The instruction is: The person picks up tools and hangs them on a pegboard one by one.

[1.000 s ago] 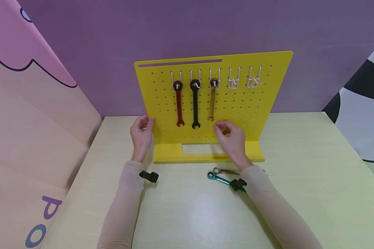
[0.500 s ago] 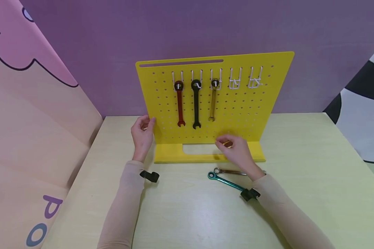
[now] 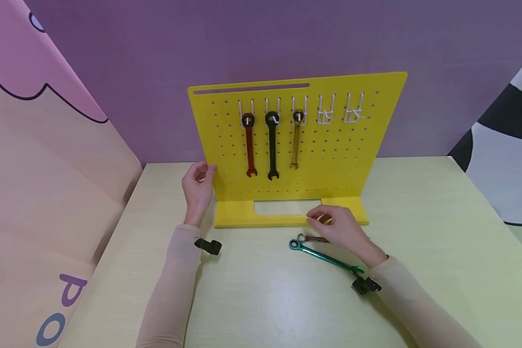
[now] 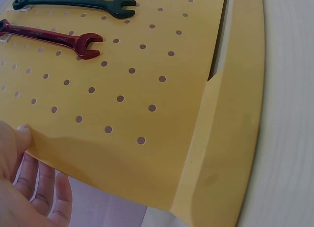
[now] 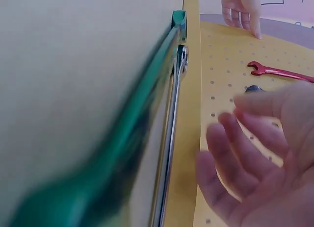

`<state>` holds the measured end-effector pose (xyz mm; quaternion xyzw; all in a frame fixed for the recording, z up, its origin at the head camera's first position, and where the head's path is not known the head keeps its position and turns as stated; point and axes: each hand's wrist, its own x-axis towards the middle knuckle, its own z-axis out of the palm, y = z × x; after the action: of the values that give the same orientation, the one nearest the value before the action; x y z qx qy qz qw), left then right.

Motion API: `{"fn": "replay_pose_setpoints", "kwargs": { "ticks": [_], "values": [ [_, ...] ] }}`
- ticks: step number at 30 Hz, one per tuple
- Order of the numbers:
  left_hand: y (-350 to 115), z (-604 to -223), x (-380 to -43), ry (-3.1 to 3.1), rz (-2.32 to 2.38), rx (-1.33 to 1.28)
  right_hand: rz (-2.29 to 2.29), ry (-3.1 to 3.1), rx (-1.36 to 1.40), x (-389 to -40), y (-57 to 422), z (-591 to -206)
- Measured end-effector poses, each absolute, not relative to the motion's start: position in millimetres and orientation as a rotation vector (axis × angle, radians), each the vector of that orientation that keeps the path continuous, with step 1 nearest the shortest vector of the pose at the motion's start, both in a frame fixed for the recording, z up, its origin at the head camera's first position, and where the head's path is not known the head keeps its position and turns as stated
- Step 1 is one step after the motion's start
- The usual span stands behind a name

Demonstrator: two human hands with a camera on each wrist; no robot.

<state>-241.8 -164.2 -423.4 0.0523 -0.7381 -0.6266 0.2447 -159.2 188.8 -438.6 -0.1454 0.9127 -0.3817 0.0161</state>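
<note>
My left hand (image 3: 196, 195) grips the left edge of the yellow pegboard (image 3: 330, 166), with its thumb on the front face and the other fingers behind, as the left wrist view shows. Bent but holding nothing, my right hand (image 3: 345, 231) hovers over the front of the board's base. Below it on the table lie a silver wrench (image 3: 314, 238), partly hidden by the hand, and a green wrench (image 3: 326, 258). A red wrench (image 3: 250, 151), a dark green wrench (image 3: 272, 151) and a gold wrench (image 3: 296, 145) hang from hooks on the board.
Two white wire hooks, a middle one (image 3: 325, 116) and a right one (image 3: 353, 114), carry no wrench. The pale table (image 3: 252, 290) extends in front and to both sides. A purple wall (image 3: 261, 38) stands behind the board.
My right hand has moved down and to the right, from below the gold wrench to just above the loose wrenches, uncovering more of the green one. The left hand has stayed put.
</note>
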Motion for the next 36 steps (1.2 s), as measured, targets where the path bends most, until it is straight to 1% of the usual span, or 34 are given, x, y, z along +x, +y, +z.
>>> {"fn": "replay_pose_setpoints", "kwargs": {
  "ticks": [7, 20, 36],
  "values": [
    [-164, -424, -242, -2.011, -1.721, 0.140, -1.083, 2.738, -0.519, -147, 207, -439],
    [-165, -426, -240, -2.014, -1.736, 0.121, -0.901, 2.628, -0.482, -141, 239, -437],
    [-165, -425, -241, -2.011, -1.741, 0.124, -0.856, 2.667, -0.533, -143, 244, -442]
  ]
}}
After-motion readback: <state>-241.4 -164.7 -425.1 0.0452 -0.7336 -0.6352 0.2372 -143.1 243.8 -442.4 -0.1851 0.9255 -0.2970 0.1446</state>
